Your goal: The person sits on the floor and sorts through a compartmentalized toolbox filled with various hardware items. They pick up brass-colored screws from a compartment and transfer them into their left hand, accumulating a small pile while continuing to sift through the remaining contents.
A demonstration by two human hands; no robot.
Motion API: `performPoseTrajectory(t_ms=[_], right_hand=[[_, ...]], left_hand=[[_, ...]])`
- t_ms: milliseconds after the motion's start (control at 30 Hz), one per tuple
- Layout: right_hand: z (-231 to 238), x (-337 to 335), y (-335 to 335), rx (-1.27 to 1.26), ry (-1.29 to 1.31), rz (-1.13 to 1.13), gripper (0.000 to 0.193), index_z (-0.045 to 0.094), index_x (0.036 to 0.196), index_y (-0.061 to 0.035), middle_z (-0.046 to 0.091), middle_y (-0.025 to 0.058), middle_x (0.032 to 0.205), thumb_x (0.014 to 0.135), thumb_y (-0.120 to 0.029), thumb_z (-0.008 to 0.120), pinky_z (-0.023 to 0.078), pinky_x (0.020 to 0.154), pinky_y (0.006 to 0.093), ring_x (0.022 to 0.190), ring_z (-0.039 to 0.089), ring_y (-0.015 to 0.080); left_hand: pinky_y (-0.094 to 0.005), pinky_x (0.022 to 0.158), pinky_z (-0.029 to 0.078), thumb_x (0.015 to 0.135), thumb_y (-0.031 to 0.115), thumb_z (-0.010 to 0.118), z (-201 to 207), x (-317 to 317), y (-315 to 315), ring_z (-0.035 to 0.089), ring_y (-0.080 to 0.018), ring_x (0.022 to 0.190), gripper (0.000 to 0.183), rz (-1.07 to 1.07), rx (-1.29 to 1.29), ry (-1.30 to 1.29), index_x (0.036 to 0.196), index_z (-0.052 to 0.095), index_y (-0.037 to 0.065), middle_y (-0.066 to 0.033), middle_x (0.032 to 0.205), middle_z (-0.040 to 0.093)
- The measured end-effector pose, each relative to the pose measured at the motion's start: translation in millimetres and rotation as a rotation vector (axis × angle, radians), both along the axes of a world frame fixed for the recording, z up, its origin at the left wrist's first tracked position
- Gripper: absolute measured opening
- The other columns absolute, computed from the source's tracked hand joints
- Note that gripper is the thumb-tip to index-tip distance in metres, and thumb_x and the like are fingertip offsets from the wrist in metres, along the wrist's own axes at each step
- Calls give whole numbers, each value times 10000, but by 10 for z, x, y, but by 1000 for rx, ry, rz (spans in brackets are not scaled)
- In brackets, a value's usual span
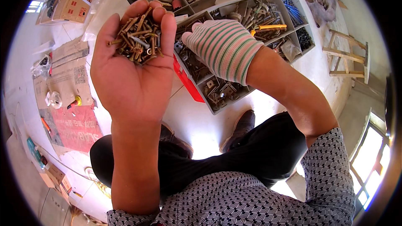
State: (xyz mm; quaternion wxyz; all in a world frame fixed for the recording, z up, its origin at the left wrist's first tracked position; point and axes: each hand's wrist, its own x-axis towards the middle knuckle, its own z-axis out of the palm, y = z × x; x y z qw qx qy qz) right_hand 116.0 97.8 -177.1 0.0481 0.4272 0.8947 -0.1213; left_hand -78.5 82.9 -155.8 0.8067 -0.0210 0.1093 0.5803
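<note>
Palm up, my left hand (134,86) cups a heap of brass-coloured screws (133,39), with a few silver ones among them. Its fingers curl around the heap. My right hand (222,48) wears a striped knit glove with the fingertips bare. It reaches down into a grey compartment box (234,101), its fingers bent and close together. Whatever those fingers hold is hidden beneath the hand. Around it, the compartments contain loose screws, bits and metal brackets (226,90). A yellow-handled tool (270,27) lies right of the glove, and blue pieces (293,10) fill a far-right compartment.
A red panel (188,79) sits along the box's left side. Flattened cardboard (63,88) bearing small tools lies on the left floor. A carton (69,0) stands far left, a wooden stool (347,56) at right. A green power tool (35,152) rests lower left.
</note>
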Motion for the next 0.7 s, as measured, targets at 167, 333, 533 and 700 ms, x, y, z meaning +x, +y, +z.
performPoseTrajectory(t_ms=[167,333,533,700], right_hand=[[54,7,-31,-15,-8,-38,129,651,993,-48,669,166,849,872,-86,676,565,709,461,829,698,379],[61,-67,0,-65,0,-56,123,650,987,-47,667,166,838,872,-85,673,562,708,460,823,698,380],[49,139,94,-163,327,-166,148,652,1001,-34,688,176,842,886,-123,679,557,698,451,830,688,396],[239,320,223,-453,488,-255,195,690,1026,-51,679,85,768,934,-221,713,562,671,325,702,669,181]], left_hand=[[-455,1077,543,1080,162,435,7,31,-12,640,-339,1140,358,-7,10,-2,1199,589,-139,-259,1190,636],[-452,1072,545,1083,172,432,-8,-11,-46,648,-341,1133,369,9,3,53,1199,589,-142,-260,1175,649],[-455,1064,551,1091,188,430,-9,52,-29,656,-335,1122,378,2,18,63,1189,595,-138,-255,1147,663],[-456,1059,555,1089,187,436,-41,70,-35,657,-332,1118,372,5,25,85,1172,598,-137,-244,1149,667]])
